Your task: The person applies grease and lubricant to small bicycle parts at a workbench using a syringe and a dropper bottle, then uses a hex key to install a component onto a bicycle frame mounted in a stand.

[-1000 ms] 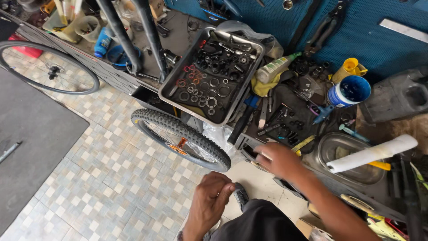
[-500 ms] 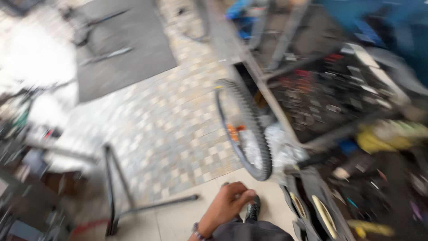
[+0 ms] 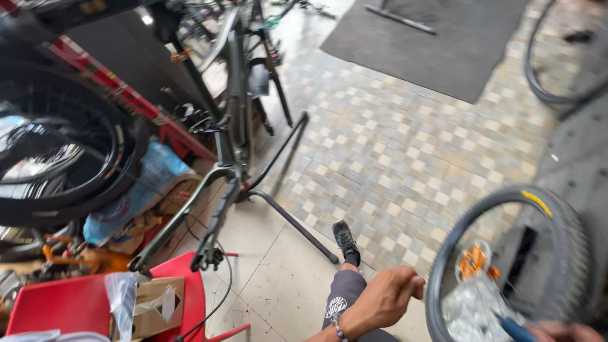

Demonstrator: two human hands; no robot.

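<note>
My left hand (image 3: 383, 297) rests on my knee above dark shorts, its fingers loosely curled around nothing. Only the top of my right hand (image 3: 563, 330) shows at the bottom right edge, closed on a blue-handled tool (image 3: 512, 326). That tool's tip sits just beside a bicycle wheel (image 3: 560, 253) with a knobby black tyre and an orange hub piece (image 3: 474, 261). My foot in a black shoe (image 3: 346, 240) stands on the pale floor ahead of the left hand.
A dark bicycle frame (image 3: 233, 120) hangs on a black repair stand (image 3: 288, 218) to the left. Stacked tyres (image 3: 69, 158), a red chair (image 3: 187, 285) and a cardboard box (image 3: 155, 307) crowd the lower left. A dark mat (image 3: 443, 38) and another wheel (image 3: 544, 82) lie farther off.
The view has swung from the tool bench to the floor and bike stand. My right hand left the bench and now shows at the bottom right with a blue-handled tool. My left hand stays on my knee.
</note>
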